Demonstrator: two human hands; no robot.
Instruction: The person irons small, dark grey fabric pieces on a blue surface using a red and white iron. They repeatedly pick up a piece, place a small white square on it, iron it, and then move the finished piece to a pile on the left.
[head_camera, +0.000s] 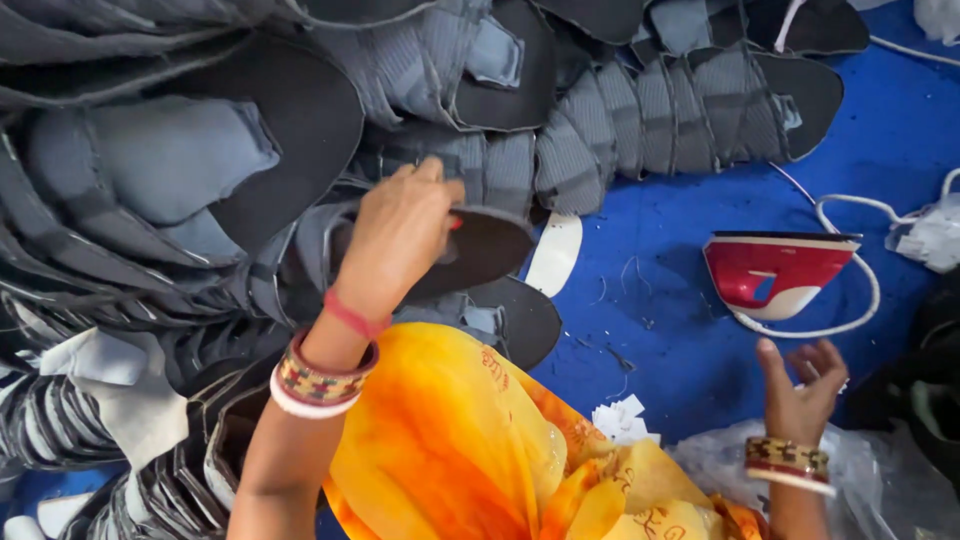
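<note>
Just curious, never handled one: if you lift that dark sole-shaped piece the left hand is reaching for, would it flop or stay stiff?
The sole piece probably stays fairly flat; its edge juts out unsupported beyond the left hand. It looks thin, so likely light. Overlapping neighbours may slide along.

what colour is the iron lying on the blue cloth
Red and white iron, seen in the head view.

A red and white electric iron (775, 272) stands on its heel on the blue cloth-covered surface (680, 330), its white cord (860, 260) looping around it. A flat white sole-shaped cut-out (556, 254) lies just left of it on the blue; small white paper scraps (620, 418) sit near the lower edge. Bright orange draped fabric (450, 440) fills the foreground, crinkled clear plastic sheet (880, 480) beside it.
</note>
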